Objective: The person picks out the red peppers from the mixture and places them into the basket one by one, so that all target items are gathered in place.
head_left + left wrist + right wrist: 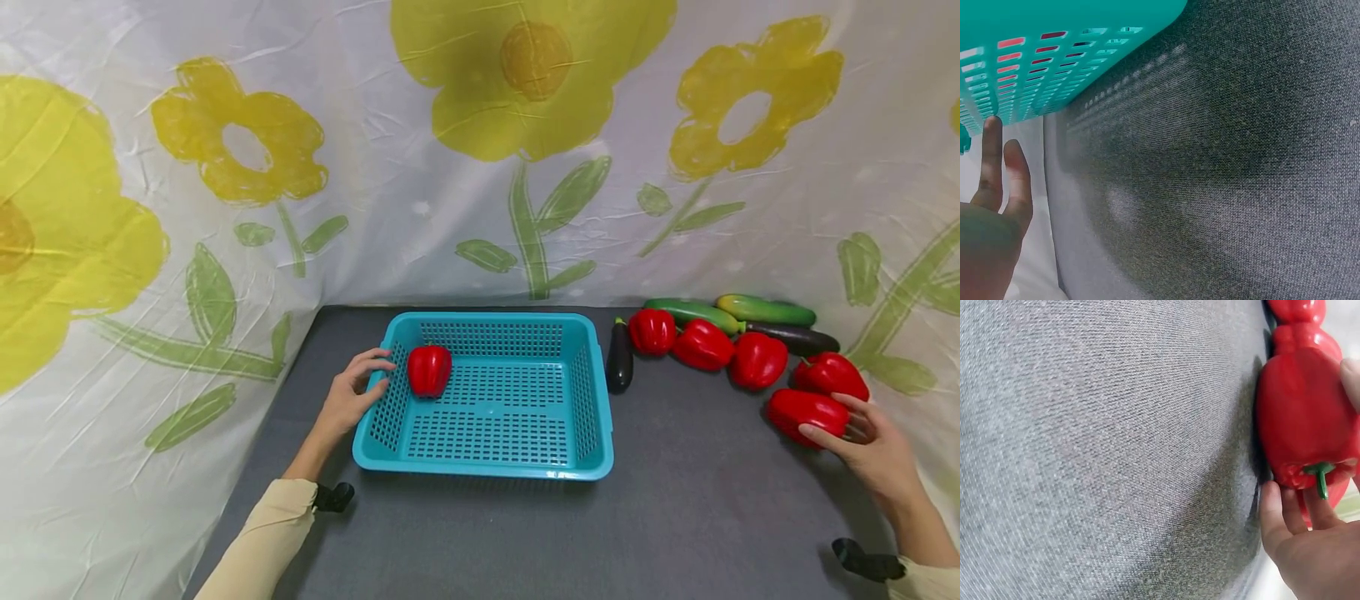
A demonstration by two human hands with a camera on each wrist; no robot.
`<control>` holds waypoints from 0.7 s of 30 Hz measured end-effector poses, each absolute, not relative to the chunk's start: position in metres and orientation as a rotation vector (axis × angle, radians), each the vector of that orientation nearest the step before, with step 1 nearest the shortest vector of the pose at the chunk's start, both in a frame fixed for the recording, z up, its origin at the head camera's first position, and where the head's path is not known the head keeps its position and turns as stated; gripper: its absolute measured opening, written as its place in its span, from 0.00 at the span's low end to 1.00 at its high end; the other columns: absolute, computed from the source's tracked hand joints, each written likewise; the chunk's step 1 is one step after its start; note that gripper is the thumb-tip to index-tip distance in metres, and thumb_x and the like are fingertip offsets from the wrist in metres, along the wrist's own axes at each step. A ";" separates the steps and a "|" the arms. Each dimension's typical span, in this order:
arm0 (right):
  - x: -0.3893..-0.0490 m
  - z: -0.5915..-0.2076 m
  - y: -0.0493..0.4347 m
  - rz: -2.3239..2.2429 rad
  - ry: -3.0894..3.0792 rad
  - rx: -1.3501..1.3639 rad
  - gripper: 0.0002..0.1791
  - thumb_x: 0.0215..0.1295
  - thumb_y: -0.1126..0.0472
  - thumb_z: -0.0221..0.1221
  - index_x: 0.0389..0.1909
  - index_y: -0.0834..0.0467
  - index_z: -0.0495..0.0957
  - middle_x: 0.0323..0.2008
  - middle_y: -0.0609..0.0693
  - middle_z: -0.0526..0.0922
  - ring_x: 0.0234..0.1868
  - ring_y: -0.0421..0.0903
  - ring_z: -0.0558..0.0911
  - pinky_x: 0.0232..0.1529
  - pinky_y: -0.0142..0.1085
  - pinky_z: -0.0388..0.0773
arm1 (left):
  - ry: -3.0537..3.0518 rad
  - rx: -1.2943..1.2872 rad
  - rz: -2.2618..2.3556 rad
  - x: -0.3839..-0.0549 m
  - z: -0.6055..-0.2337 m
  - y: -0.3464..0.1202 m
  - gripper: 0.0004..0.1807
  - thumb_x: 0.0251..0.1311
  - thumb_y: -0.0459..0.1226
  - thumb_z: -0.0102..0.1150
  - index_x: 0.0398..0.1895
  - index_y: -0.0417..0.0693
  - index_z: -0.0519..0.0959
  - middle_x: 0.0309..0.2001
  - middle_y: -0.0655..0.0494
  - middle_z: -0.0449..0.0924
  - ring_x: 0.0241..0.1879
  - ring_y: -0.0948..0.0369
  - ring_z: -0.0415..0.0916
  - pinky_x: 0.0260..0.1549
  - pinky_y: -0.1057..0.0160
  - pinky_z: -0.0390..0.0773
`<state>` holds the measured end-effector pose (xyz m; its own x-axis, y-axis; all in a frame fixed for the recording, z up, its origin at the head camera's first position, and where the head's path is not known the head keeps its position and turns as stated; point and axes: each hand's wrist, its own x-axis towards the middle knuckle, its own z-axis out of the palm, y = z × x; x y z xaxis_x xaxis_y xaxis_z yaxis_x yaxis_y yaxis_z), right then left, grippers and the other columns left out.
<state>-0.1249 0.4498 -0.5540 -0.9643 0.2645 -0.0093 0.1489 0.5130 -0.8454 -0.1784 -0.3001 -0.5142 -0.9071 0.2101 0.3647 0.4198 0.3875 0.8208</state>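
A grey woven tabletop [675, 517] met a flower-printed sheet [375, 242]. On its right side, the right hand [879, 447] grasped a red pepper [799, 412]; the left hand [354, 396], fingers loose, was at the turquoise basket's [487, 472] left rim.

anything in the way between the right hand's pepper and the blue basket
Between the red pepper and the blue basket, only the basket's raised right wall; the eggplant beside it sits slightly behind the direct line.

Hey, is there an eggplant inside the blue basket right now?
No, the only thing in the blue basket is one red bell pepper.
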 end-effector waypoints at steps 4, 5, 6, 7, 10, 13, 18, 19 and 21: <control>-0.126 -0.555 0.451 1.431 -2.666 -0.362 0.43 0.62 0.54 0.72 0.76 0.48 0.63 0.64 0.64 0.66 0.45 0.33 0.67 0.34 0.21 0.70 | -2.447 -0.559 -1.535 -0.178 -0.514 -0.300 0.14 0.67 0.21 0.57 0.54 0.32 0.80 0.67 0.39 0.69 0.65 0.45 0.65 0.59 0.35 0.68; -0.126 -0.555 0.451 1.434 -2.675 -0.363 0.43 0.62 0.54 0.72 0.76 0.48 0.63 0.64 0.66 0.65 0.45 0.34 0.67 0.34 0.21 0.70 | -2.448 -0.557 -1.536 -0.178 -0.514 -0.300 0.13 0.67 0.21 0.57 0.54 0.32 0.80 0.67 0.39 0.69 0.65 0.45 0.65 0.59 0.36 0.68; -0.127 -0.555 0.451 1.436 -2.684 -0.364 0.43 0.63 0.54 0.72 0.76 0.48 0.62 0.65 0.68 0.64 0.45 0.36 0.68 0.34 0.21 0.71 | -2.449 -0.555 -1.535 -0.178 -0.514 -0.299 0.13 0.67 0.21 0.57 0.54 0.32 0.80 0.67 0.39 0.69 0.65 0.46 0.65 0.59 0.36 0.68; -0.127 -0.554 0.451 1.438 -2.694 -0.366 0.44 0.63 0.54 0.72 0.77 0.48 0.61 0.65 0.70 0.63 0.46 0.39 0.69 0.34 0.22 0.71 | -2.448 -0.555 -1.538 -0.178 -0.514 -0.299 0.13 0.67 0.21 0.57 0.54 0.33 0.80 0.67 0.40 0.69 0.65 0.46 0.66 0.59 0.36 0.68; -0.128 -0.552 0.451 1.453 -2.719 -0.370 0.46 0.63 0.53 0.71 0.78 0.50 0.59 0.67 0.75 0.59 0.51 0.54 0.71 0.32 0.22 0.72 | -2.438 -0.561 -1.544 -0.178 -0.514 -0.299 0.13 0.68 0.21 0.56 0.53 0.33 0.80 0.67 0.39 0.68 0.65 0.45 0.66 0.59 0.35 0.67; -0.129 -0.551 0.451 1.468 -2.737 -0.366 0.47 0.64 0.52 0.70 0.79 0.53 0.56 0.67 0.78 0.57 0.53 0.67 0.67 0.32 0.22 0.72 | -2.432 -0.567 -1.549 -0.179 -0.514 -0.300 0.13 0.67 0.21 0.56 0.54 0.32 0.80 0.67 0.38 0.68 0.64 0.45 0.66 0.61 0.40 0.68; -0.128 -0.550 0.452 1.495 -2.747 -0.328 0.48 0.65 0.54 0.70 0.80 0.53 0.53 0.67 0.79 0.56 0.48 0.53 0.71 0.33 0.22 0.74 | -2.430 -0.575 -1.539 -0.178 -0.514 -0.300 0.14 0.66 0.20 0.57 0.53 0.30 0.79 0.66 0.36 0.68 0.64 0.43 0.66 0.61 0.57 0.70; -0.128 -0.551 0.452 1.501 -2.743 -0.319 0.48 0.65 0.54 0.70 0.80 0.52 0.53 0.66 0.78 0.56 0.47 0.47 0.71 0.33 0.22 0.74 | -2.429 -0.576 -1.537 -0.178 -0.514 -0.300 0.14 0.66 0.20 0.57 0.53 0.31 0.79 0.66 0.36 0.68 0.63 0.43 0.66 0.60 0.58 0.70; -0.127 -0.551 0.453 1.518 -2.725 -0.302 0.47 0.65 0.56 0.70 0.80 0.50 0.55 0.66 0.77 0.57 0.44 0.36 0.70 0.34 0.21 0.74 | -2.430 -0.576 -1.529 -0.178 -0.514 -0.300 0.14 0.66 0.20 0.57 0.53 0.31 0.80 0.66 0.36 0.68 0.63 0.44 0.67 0.59 0.59 0.71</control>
<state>-0.1269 0.4530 -0.5514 -0.9815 0.1709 -0.0868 0.1637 0.5123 -0.8430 -0.1782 -0.3001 -0.5141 -0.9007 0.2121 0.3792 0.4337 0.3843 0.8150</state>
